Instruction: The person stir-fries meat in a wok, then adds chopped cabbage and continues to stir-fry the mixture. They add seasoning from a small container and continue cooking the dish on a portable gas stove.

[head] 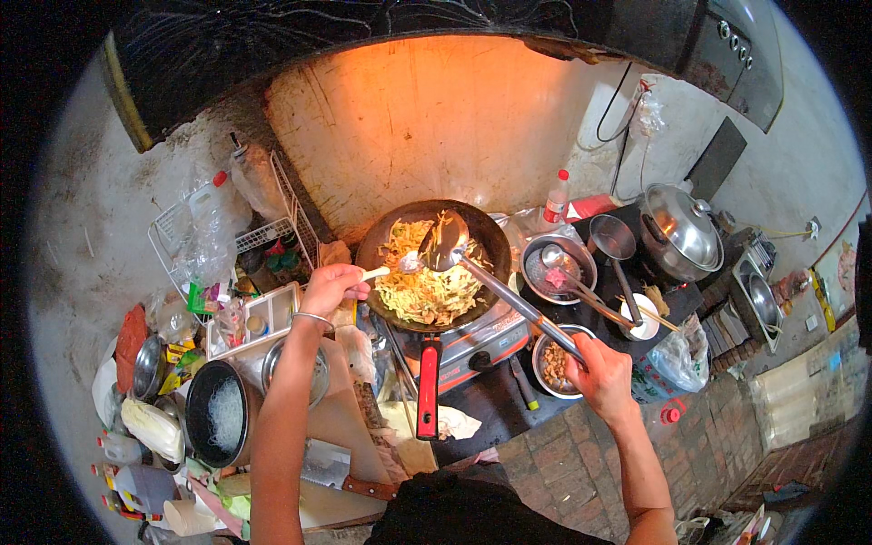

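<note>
My left hand point(335, 289), with a bangle at the wrist, pinches the pale handle of a small spoon point(376, 273). White material shows at the spoon's far end, above the wok point(502, 255). In my right hand point(605, 375) is the long handle of a metal wok ladle point(501, 291). The ladle's head is over the wok, close to the spoon. Shredded cabbage-like food point(429, 300) covers much of the wok's bottom. The wok sits on a portable stove point(470, 347), its red handle point(428, 388) pointing towards me.
Right of the wok stand a strainer bowl point(590, 269), a bowl of brown pieces point(553, 361) and a lidded pot point(681, 231). To the left, a dark pot point(197, 381) holds translucent noodles. A cleaver point(327, 463) lies on the cutting board point(340, 504). The range hood point(272, 41) overhangs the back.
</note>
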A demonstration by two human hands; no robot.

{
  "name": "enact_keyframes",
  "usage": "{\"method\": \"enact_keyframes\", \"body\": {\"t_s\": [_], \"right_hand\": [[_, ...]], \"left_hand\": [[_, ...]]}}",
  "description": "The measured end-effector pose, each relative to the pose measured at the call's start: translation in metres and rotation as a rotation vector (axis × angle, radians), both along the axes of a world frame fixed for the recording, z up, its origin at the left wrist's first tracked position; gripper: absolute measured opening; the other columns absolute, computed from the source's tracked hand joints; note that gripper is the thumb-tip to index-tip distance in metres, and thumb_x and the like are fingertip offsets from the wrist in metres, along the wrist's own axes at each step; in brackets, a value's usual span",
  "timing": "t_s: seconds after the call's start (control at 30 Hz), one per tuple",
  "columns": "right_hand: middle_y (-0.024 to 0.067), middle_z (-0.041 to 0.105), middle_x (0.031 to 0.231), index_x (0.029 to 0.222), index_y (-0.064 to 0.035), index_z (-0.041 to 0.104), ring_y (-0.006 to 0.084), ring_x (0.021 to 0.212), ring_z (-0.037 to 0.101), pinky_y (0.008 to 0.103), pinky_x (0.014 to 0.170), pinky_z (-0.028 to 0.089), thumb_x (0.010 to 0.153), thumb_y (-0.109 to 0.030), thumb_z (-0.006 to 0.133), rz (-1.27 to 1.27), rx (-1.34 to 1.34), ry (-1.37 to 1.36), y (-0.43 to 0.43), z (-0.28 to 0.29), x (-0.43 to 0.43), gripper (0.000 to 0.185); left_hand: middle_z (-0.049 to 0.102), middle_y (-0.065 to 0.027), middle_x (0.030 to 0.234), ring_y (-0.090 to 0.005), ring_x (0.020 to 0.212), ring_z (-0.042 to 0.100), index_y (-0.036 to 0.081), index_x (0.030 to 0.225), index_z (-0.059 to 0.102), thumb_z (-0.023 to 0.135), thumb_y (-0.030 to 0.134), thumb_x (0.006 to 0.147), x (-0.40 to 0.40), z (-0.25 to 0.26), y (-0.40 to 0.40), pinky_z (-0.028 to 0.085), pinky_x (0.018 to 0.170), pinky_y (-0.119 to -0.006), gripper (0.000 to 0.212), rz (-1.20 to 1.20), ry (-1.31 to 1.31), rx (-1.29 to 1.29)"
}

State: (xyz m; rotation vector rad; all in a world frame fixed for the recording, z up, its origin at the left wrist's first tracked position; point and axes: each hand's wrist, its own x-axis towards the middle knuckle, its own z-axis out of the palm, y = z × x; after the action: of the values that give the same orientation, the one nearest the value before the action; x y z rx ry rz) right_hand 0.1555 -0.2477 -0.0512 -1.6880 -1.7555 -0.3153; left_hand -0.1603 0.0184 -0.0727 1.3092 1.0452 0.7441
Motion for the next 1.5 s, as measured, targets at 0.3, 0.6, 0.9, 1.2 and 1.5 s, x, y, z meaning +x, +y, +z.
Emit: {"method": "enact_keyframes", "body": {"t_s": [0.3,0.6,0.9,1.2,1.5], "right_hand": [[0.0062,0.049,0.055,0.082,-0.0061,0.054,0.0214,0.043,0.049,0.0324,0.038,0.039,0.063,-0.007,0.064,-0.030,0.013,-0.036,-0.002,0.000,0.002,0.022],[0.0076,0.049,0.055,0.083,-0.0040,0.055,0.0203,0.045,0.051,0.0299,0.041,0.040,0.063,0.000,0.061,-0.021,-0.013,0.005,-0.004,0.000,0.002,0.021],[0.0080,0.050,0.057,0.083,-0.0054,0.054,0.0228,0.047,0.052,0.0323,0.042,0.041,0.064,-0.005,0.063,-0.040,-0.020,0.001,-0.002,-0.005,0.007,0.021],[0.0084,0.050,0.057,0.083,-0.0063,0.053,0.0244,0.047,0.052,0.0339,0.042,0.041,0.064,-0.006,0.062,-0.040,-0.013,0.018,-0.001,-0.007,0.008,0.021],[0.0086,0.048,0.056,0.079,-0.0027,0.054,0.0199,0.046,0.050,0.0293,0.042,0.039,0.066,0.001,0.060,-0.031,-0.027,0.057,0.000,-0.006,0.006,0.015]], "left_hand": [[0.061,-0.0100,0.075,-0.0156,0.065,0.060,-0.005,0.095,0.056,0.053,0.011,0.083,-0.002,-0.003,0.003,0.050,0.064,-0.025,0.020,-0.011,-0.009,-0.001],[0.061,-0.0098,0.075,-0.0151,0.064,0.060,-0.005,0.094,0.056,0.053,0.011,0.083,-0.003,-0.007,0.005,0.051,0.063,-0.026,0.020,-0.011,-0.030,0.002],[0.061,-0.0096,0.076,-0.0153,0.066,0.060,-0.004,0.094,0.056,0.054,0.010,0.082,-0.005,-0.011,0.006,0.051,0.062,-0.025,0.019,0.023,-0.035,-0.031],[0.061,-0.0096,0.077,-0.0150,0.066,0.059,-0.005,0.095,0.056,0.053,0.010,0.082,-0.004,-0.010,0.005,0.051,0.062,-0.025,0.020,0.026,-0.028,-0.017],[0.061,-0.0096,0.073,-0.0153,0.061,0.059,-0.004,0.096,0.055,0.053,0.009,0.082,-0.004,-0.009,0.006,0.050,0.061,-0.025,0.020,0.043,-0.037,-0.030]]}}
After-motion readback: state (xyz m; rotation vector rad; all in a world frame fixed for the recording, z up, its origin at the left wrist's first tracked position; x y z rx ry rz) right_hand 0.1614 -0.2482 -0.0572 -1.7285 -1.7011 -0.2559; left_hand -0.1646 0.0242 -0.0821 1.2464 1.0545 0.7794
